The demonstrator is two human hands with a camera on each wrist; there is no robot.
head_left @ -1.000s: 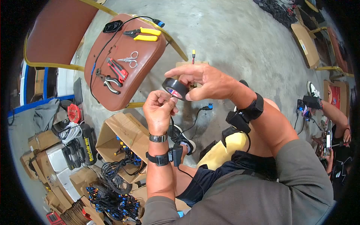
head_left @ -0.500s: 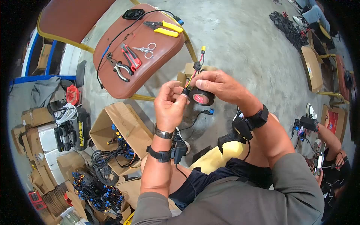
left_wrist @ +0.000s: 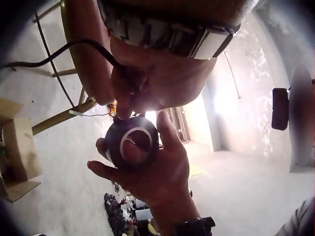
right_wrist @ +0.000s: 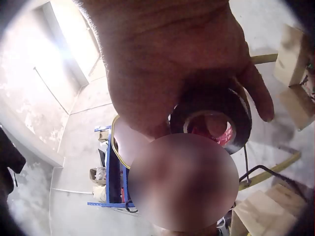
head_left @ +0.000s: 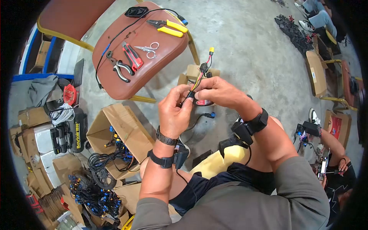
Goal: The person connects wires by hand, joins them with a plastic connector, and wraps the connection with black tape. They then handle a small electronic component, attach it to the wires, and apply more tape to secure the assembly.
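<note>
In the head view my left hand (head_left: 173, 115) pinches a wire harness (head_left: 198, 80) between thumb and fingers at a black-wrapped stretch. Red, yellow and black wires run up from there to a yellow connector (head_left: 211, 50). My right hand (head_left: 224, 93) holds a roll of black electrical tape (head_left: 204, 102) close beside that stretch, its thumb and index finger near the wires. Much of the roll hides under this hand, with part of its red label showing. Both wrist views show the tape roll (left_wrist: 114, 142) against the right hand; a black cable (left_wrist: 81, 42) trails past the left hand.
A brown chair (head_left: 153, 57) holds yellow-handled pliers (head_left: 170, 28), scissors (head_left: 149, 49), a red utility knife (head_left: 132, 56), black-and-white pliers (head_left: 122, 71) and a cable. Cardboard boxes (head_left: 126, 134) with cables stand at the lower left. Another person's arm (head_left: 333, 143) shows at right.
The tape roll has gone from left of the wires, label up, round to their right and under my right hand. The harness has come into view above my hands. My left hand keeps its pinch.
</note>
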